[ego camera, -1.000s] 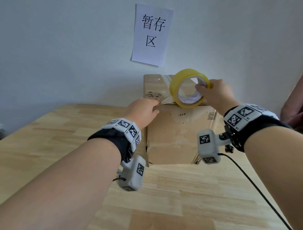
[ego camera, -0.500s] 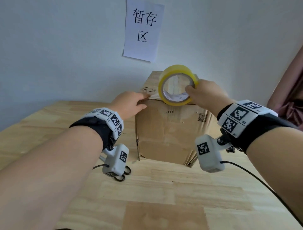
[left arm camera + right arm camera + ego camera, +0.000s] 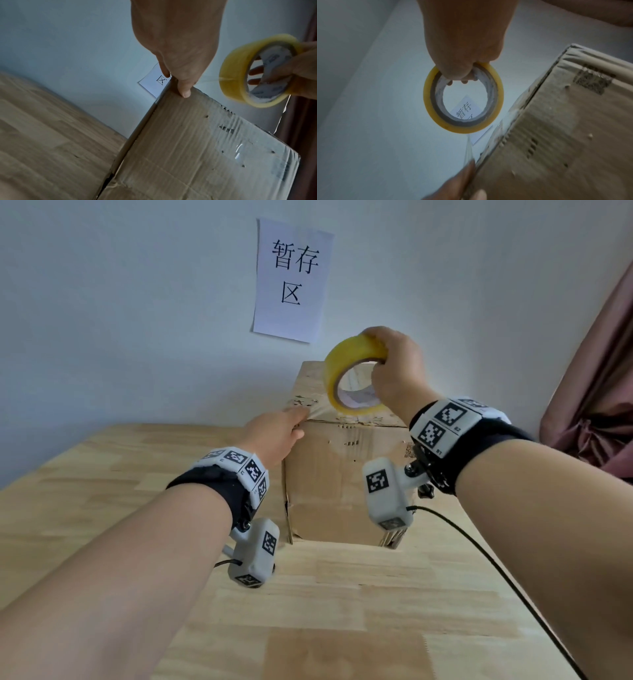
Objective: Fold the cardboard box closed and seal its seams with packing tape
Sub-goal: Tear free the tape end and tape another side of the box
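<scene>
box: cardboard box [image 3: 342, 474] stands on your desk [image 3: 102, 508], near the wall, top flaps folded shut. Clear tape already glints across the near face and top edge in the left wrist view.
tape roll: yellow tape roll [image 3: 352, 371] is up in the air over the box top, on edge, core facing you, not touching the cardboard.
right hand: your right hand [image 3: 397, 371] grips the roll from the top, thumb outside, fingers curled through the core; fingertips [image 3: 464, 81] show inside the ring in the right wrist view.
left hand: your left hand [image 3: 277, 433] sits at the box's near-left top corner, thumb [image 3: 184, 89] pressed flat on the front face just under the edge, other fingers reaching over the top. Looks like it pins the tape end there, but the fingertips are hidden, so the grip is not certain.
tape strip: a clear strip [image 3: 320, 414] runs from the roll's lower side down to that corner under your left hand, and looks taut.
background: paper sign [image 3: 293, 280] with printed characters on the wall above the box; reddish curtain [image 3: 603, 392] at the right edge.
cables: a black cable [image 3: 479, 556] trails from your right wrist camera across the desk.
</scene>
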Available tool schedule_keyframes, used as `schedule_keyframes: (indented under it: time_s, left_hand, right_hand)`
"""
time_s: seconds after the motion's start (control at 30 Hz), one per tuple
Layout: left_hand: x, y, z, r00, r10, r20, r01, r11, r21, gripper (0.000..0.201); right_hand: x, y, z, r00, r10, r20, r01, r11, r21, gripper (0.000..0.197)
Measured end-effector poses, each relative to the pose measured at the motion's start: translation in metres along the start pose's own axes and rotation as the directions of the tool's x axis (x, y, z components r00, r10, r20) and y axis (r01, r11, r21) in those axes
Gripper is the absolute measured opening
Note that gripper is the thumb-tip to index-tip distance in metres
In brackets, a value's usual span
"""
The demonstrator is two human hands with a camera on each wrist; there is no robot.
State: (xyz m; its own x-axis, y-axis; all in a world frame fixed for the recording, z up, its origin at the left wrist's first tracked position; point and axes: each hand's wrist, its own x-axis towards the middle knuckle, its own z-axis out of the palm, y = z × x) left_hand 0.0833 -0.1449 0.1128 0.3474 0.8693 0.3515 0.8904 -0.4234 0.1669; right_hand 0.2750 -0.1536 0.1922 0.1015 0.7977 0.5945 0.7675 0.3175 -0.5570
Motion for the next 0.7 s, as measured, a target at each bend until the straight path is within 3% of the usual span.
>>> schedule_keyframes:
  time_s: [0.17, 0.5, 0.7]
  left_hand:
    - [0.002, 0.005, 0.003, 0.999, 0.005, 0.044, -0.011, 0.991, 0.13, 0.05]
    - [0.004, 0.006, -0.001, 0.996, -0.007, 0.093, -0.006, 0.991, 0.134, 0.051]
    - [0.012, 0.017, -0.014, 0.988, 0.086, 0.128, -0.122, 0.942, 0.311, 0.043]
  right_hand:
    - [0.003, 0.027, -0.009, 0.991, 0.133, 0.014, -0.132, 0.989, -0.068, 0.078]
    - [0.003, 0.033, -0.009, 0.996, 0.088, 0.006, -0.084, 0.971, -0.224, 0.074]
    - [-0.007, 0.03, -0.01, 1.0, -0.021, -0.012, 0.015, 0.921, -0.389, 0.058]
